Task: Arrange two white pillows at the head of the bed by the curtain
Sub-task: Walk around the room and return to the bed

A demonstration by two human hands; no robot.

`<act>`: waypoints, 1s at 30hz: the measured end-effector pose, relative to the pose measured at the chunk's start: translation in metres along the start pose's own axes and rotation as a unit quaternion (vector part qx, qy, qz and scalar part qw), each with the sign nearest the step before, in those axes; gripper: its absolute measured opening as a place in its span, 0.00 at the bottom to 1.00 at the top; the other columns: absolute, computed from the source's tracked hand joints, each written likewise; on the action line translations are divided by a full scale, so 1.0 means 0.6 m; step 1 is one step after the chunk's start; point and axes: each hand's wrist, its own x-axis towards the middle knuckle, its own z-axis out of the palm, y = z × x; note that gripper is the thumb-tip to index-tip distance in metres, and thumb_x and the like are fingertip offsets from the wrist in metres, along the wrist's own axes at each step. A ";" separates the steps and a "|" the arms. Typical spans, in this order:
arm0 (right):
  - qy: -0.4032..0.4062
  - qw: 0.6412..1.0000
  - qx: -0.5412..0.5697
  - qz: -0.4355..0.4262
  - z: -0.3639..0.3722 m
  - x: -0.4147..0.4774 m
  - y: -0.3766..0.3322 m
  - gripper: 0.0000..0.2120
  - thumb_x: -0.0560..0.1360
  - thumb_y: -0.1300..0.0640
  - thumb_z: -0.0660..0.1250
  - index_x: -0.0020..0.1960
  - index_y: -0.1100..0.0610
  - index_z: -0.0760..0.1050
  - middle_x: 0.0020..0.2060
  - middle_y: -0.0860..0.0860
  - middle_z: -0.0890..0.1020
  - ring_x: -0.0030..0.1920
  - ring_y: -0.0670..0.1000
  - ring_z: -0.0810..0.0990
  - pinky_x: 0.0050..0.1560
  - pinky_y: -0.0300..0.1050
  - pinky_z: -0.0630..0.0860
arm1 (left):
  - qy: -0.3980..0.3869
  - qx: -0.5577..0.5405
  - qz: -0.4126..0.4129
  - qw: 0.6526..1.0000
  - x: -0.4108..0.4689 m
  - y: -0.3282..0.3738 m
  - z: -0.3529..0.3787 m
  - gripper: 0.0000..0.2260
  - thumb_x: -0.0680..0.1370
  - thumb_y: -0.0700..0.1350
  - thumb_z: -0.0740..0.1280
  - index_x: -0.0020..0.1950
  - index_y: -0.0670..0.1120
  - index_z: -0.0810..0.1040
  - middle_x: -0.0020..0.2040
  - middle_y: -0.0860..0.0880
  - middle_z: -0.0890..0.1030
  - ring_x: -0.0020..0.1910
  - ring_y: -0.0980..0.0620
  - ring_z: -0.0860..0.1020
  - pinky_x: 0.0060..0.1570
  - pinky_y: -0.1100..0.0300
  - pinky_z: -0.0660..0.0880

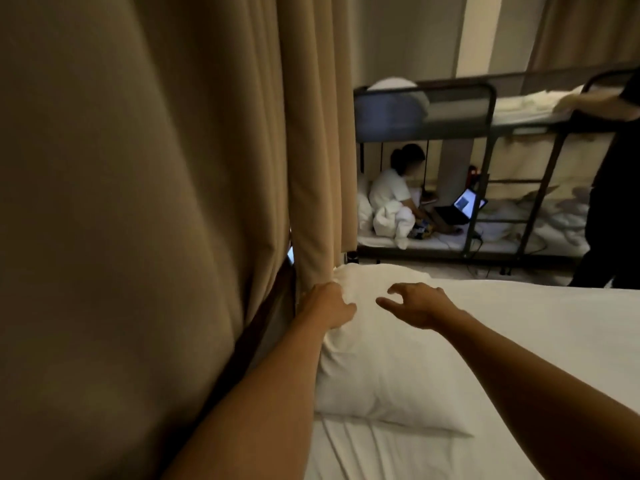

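Head view, looking forward and down along two bare forearms. On the white bed sheet [540,327], close against a tan curtain [138,202] on the left, one white pillow [381,368], lying flat, its near corner toward the camera and its far end up by the curtain's edge. Only this single pillow clearly in sight on the near bed.

Left hand [329,304] on the pillow's left edge beside the curtain, fingers curled down into the fabric, gripping the pillow there, cloth bunched beneath the palm. Right hand [420,304] above the pillow's upper middle, open, thumb and fingers spread and slightly hooked; hard to tell whether the fingertips touch the cover. Nothing held in it.

Between curtain and mattress, a dark bed frame [263,327] running diagonally under the left forearm.

Further back, across a pale floor, a dark metal bunk bed [485,109] with a ladder. On its lower bunk, a seated person in white [391,192] facing an open laptop [464,209] with a lit screen, rumpled white bedding around them. At the right edge, a standing person in dark clothes [613,202], an arm reaching onto the upper bunk's bedding.
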 end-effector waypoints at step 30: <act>0.190 0.929 -0.062 0.312 -0.326 -1.127 0.223 0.29 0.77 0.32 0.55 0.70 0.47 0.70 0.67 0.52 0.77 0.66 0.58 0.74 0.60 0.55 0.69 | -0.003 0.065 0.406 0.912 -0.783 0.581 -0.076 0.24 0.77 0.56 0.64 0.70 0.47 0.72 0.69 0.46 0.74 0.67 0.43 0.71 0.65 0.48 0.69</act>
